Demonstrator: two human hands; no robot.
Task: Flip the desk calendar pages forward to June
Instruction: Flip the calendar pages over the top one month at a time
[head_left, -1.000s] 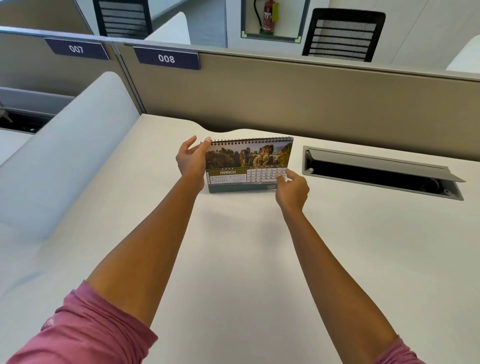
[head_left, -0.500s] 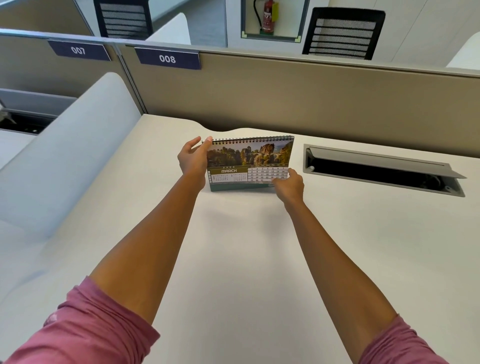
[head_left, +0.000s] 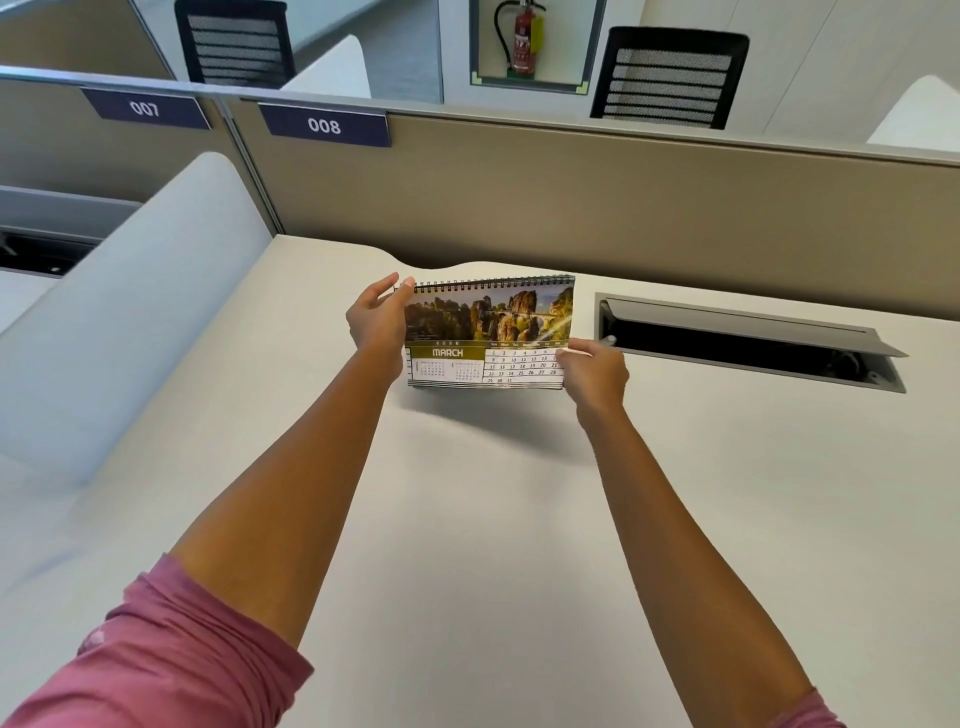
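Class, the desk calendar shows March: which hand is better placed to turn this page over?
Right. The right hand pinches the March page's free right edge; the left hand steadies the spiral's left end.

The desk calendar (head_left: 488, 332) stood on the white desk (head_left: 467, 519), near the beige partition, its black spiral binding along the top edge. The front page showed a photograph of sandstone rocks and a stone bridge above an olive band reading MARCH and a white date grid. The page's lower edge was lifted outward, with further page edges stacked beneath it.
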